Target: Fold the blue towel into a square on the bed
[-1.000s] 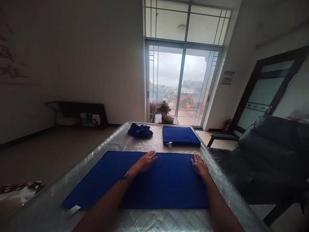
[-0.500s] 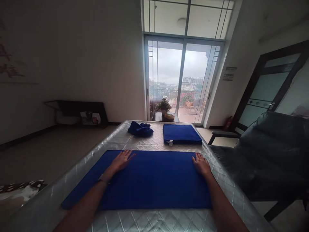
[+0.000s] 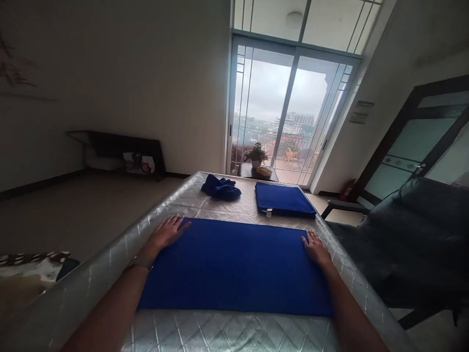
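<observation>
A large blue towel [image 3: 234, 266] lies spread flat on a silver quilted mattress [image 3: 227, 332]. My left hand [image 3: 164, 233] rests flat with fingers stretched out on the towel's far left corner. On the far right corner lies my right hand [image 3: 315, 249], open and palm down. Both hands hold nothing. Beyond the towel, a folded blue towel [image 3: 284, 200] with a white tag sits at the far right of the mattress. A crumpled blue cloth [image 3: 221, 187] lies to its left.
A dark padded chair [image 3: 410, 239] stands close to the mattress's right side. Beyond the far end are a small table with a potted plant [image 3: 256, 155] and glass balcony doors [image 3: 286, 112]. A low dark shelf [image 3: 117, 151] stands against the left wall.
My left hand has slid leftward across the towel from its middle to the far left corner. My right hand has stayed at the right corner. The view has shifted slightly.
</observation>
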{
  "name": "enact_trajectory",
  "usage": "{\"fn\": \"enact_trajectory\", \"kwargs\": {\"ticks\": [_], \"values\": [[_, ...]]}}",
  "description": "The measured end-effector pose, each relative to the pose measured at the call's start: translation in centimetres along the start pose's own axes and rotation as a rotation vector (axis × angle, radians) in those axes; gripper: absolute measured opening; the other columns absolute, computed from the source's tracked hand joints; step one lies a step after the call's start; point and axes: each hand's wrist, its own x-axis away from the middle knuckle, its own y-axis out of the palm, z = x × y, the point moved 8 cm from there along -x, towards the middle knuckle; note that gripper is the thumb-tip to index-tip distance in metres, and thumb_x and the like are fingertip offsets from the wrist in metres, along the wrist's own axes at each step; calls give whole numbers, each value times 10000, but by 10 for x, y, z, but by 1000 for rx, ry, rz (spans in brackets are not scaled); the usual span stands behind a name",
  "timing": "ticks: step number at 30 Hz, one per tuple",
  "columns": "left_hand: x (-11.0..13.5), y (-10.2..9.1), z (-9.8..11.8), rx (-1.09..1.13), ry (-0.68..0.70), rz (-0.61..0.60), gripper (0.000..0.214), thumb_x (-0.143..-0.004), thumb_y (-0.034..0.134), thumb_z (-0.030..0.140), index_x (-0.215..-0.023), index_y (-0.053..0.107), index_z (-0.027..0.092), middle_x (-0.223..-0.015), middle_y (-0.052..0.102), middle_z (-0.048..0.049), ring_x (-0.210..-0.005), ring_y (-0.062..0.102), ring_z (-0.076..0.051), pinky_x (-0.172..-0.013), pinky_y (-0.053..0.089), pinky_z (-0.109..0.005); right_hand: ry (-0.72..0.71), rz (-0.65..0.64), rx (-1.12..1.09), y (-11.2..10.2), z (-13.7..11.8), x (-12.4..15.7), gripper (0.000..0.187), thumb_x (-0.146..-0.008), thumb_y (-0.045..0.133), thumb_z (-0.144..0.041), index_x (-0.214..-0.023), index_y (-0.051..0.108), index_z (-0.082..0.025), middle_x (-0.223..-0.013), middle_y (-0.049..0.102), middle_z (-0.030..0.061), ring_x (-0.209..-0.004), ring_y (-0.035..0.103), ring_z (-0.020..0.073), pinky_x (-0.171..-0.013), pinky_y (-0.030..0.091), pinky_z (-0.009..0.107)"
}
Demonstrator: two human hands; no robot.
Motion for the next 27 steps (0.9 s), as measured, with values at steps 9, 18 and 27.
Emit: {"fn": "enact_trajectory", "kwargs": {"ticks": [9, 18, 27], "values": [[4, -6, 0, 18, 1, 11, 810, -928, 172, 686, -1537, 213, 154, -1614, 162, -148, -1486, 159, -273, -1188, 127, -453, 55, -27, 175, -18, -11, 8, 612, -988, 187, -390, -1528, 240, -106, -1596, 226, 69, -1464, 200, 235, -1185, 141, 442], [2, -5, -1, 22, -5, 28, 775, -939, 191, 668, -1530, 241, 170, -1613, 167, -141, -1480, 184, -276, -1180, 154, -461, -359, 73, -52, -27, -185, 43, 592, -994, 215, -388, -1501, 328, -103, -1564, 313, 87, -1453, 234, 193, -1186, 134, 341], [-2, 0, -4, -21, -5, 24, 757, -945, 175, 651, -1531, 241, 176, -1607, 194, -146, -1476, 198, -271, -1179, 155, -448, -447, -69, -167, 4, -259, 58, 692, -992, 139, -523, -1536, 208, -101, -1606, 172, 82, -1482, 105, 181, -1194, 58, 368]]}}
